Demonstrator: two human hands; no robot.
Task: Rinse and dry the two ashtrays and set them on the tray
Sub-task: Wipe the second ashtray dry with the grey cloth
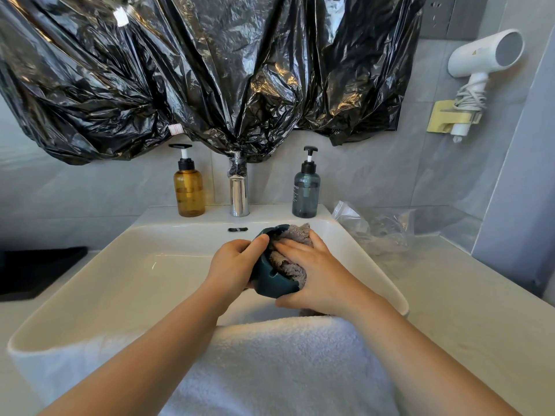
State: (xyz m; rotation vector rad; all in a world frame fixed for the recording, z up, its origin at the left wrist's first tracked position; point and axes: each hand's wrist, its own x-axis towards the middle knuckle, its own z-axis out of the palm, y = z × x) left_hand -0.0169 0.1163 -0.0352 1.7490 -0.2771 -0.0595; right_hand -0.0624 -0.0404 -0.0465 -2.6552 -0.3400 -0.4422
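Holding the ashtray (270,283) above the sink (135,265), near its back right corner, the left hand (231,262) grips the dark teal bowl from the left side, with the thumb over the rim and the fingers curled around the outside. The ashtray is tilted, its opening to the right. The right hand (312,274) pushes a grey cloth (288,265) into the opening with fingers a little spread, and its thumb hooks under the near rim, so it pinches cloth and rim together. A white towel (270,370) hangs over the front edge of the sink. A faucet (239,190) stands at the back edge between an amber bottle (189,190) and a grey bottle (305,190). A black tray (36,271) lies at the left edge of the counter (450,295).
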